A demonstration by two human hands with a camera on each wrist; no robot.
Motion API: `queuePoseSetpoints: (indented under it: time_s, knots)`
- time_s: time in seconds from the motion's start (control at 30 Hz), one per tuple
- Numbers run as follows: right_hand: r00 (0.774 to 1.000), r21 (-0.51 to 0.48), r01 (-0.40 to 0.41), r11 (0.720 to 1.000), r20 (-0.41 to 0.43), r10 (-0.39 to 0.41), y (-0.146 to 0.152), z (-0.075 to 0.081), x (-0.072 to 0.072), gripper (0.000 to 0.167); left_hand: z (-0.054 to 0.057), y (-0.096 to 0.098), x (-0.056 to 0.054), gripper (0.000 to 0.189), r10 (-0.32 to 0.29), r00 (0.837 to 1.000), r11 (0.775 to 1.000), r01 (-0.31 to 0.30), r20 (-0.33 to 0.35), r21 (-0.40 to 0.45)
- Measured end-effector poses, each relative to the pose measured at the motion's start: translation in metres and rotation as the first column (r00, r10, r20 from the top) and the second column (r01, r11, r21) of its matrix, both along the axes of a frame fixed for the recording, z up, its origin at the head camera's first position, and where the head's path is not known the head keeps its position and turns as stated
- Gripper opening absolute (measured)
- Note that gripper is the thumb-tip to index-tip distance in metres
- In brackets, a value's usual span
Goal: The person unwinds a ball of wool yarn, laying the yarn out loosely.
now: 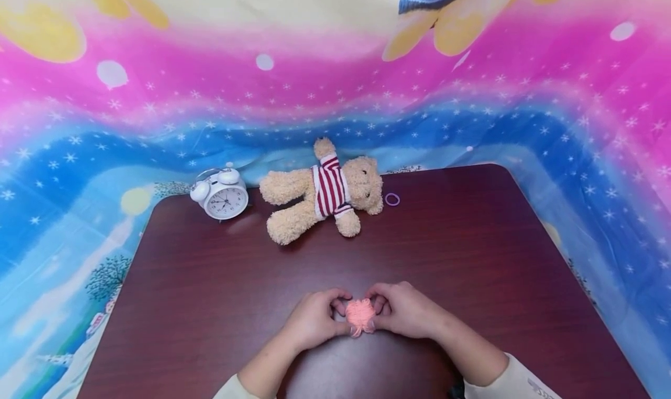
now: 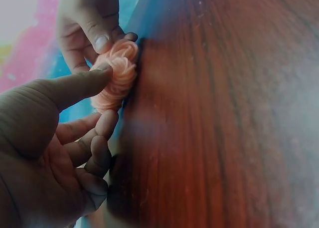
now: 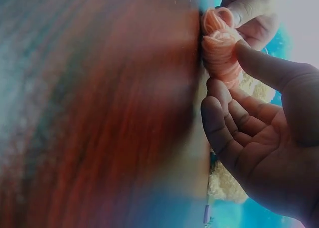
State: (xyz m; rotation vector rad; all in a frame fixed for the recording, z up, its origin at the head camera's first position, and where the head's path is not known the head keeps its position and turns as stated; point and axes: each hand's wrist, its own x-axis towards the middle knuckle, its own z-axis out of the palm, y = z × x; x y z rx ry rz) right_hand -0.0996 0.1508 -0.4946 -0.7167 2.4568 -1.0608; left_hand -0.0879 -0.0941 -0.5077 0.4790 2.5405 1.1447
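A small bundle of peach-pink yarn (image 1: 360,314), wound round its middle with loops at its ends, is held just over the near part of the table. My left hand (image 1: 317,319) pinches its left side between thumb and fingers. On the opposite side my right hand (image 1: 403,310) pinches it the same way. In the left wrist view the yarn bundle (image 2: 119,76) shows looped strands under the thumb. The right wrist view has the yarn bundle (image 3: 222,51) between thumb and fingertips, with the other hand behind it.
On the dark wooden table (image 1: 461,242), a teddy bear (image 1: 330,192) in a striped shirt lies on its back near the far edge. A white alarm clock (image 1: 224,196) stands left of it. A purple ring (image 1: 392,199) lies by the bear's head. Printed cloth (image 1: 335,84) hangs behind.
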Motion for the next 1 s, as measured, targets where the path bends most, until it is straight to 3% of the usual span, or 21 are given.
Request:
queuePoseSetpoints:
  time_s: [0.2, 0.5, 0.67, 0.87, 1.0]
  knots:
    - [0.999, -0.026, 0.026, 0.999, -0.037, -0.027, -0.002, 0.007, -0.007, 0.039, 0.004, -0.002, -0.006, 0.049, 0.036, 0.996, 0.986, -0.049, 0.086, 0.160]
    - [0.995, -0.124, 0.059, 0.990, -0.076, -0.069, -0.003, 0.025, -0.031, 0.039, 0.016, -0.005, -0.025, 0.047, 0.099, 0.986, 0.911, -0.144, 0.134, 0.386]
    - [0.991, -0.185, 0.079, 0.980, -0.091, -0.097, -0.004, 0.039, -0.044, 0.039, 0.029, -0.006, -0.035, 0.050, 0.155, 0.970, 0.841, -0.229, 0.188, 0.489]
    - [0.982, -0.230, 0.106, 0.967, -0.129, -0.138, -0.006, 0.055, -0.054, 0.041, 0.042, -0.004, -0.044, 0.054, 0.155, 0.956, 0.735, -0.280, 0.249, 0.617]
    - [0.977, -0.259, 0.127, 0.958, -0.134, -0.166, -0.009, 0.063, -0.059, 0.042, 0.048, -0.004, -0.049, 0.052, 0.170, 0.949, 0.683, -0.306, 0.264, 0.663]
